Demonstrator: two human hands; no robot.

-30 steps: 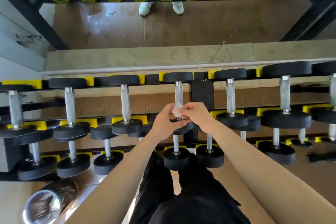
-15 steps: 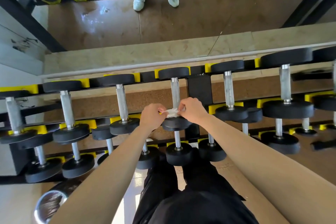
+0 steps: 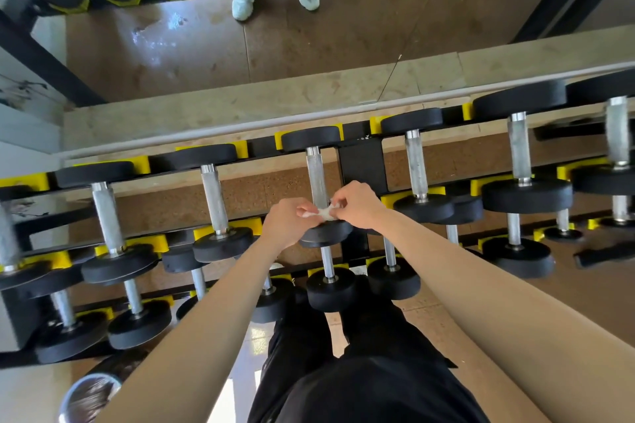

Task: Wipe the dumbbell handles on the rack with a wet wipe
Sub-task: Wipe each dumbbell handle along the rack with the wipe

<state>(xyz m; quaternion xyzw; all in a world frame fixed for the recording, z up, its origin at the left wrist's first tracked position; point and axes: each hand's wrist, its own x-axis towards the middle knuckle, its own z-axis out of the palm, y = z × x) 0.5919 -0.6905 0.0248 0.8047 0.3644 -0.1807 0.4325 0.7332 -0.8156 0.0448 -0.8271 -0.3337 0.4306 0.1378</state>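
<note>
Dumbbell rack (image 3: 360, 165) against wall mirror (image 3: 343, 38)

Black metal rack (image 3: 360, 165), tiered, rails running left to right with one upright post at center. Yellow cradles (image 3: 139, 164) sit along the rails, each seating a dumbbell head. Top-tier dumbbells (image 3: 220, 244) have black heads and knurled silver handles (image 3: 214, 197), lie front to back, and have bigger heads toward the right. Lower dumbbells (image 3: 331, 288) are smaller and laid the same way. The rack stands on a brown floor (image 3: 281, 187).
</note>
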